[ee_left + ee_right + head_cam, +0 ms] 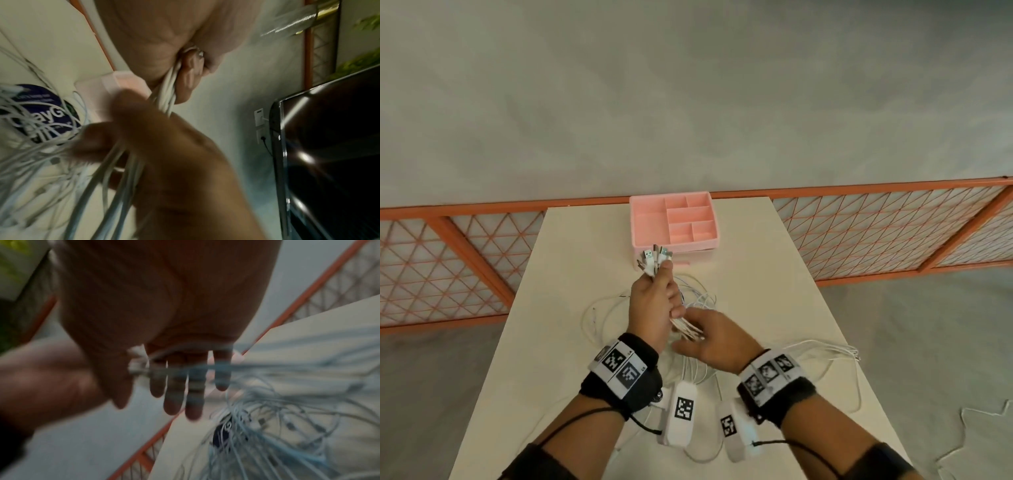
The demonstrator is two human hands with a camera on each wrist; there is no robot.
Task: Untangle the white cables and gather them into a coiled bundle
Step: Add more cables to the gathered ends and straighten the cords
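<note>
Several white cables (686, 329) are bunched in my left hand (654, 298), which grips them upright above the table; their USB plugs (654, 259) stick out above the fist. In the left wrist view the bunch (166, 87) runs out of the curled left hand (154, 40). My right hand (709, 339) is just below, with straight fingers (174, 394) against the hanging strands, which cross them. The right hand (164, 154) looks blurred there. The rest of the cables lie in loose tangled loops (698, 291) on the table, and some trail off its right edge (825, 346).
A pink divided organiser tray (647, 222) stands on a white box at the far end of the cream table (585, 246). A dark round sticker (47, 113) lies under the loops. An orange mesh fence (859, 226) runs behind. A dark screen (329, 146) hangs on the wall.
</note>
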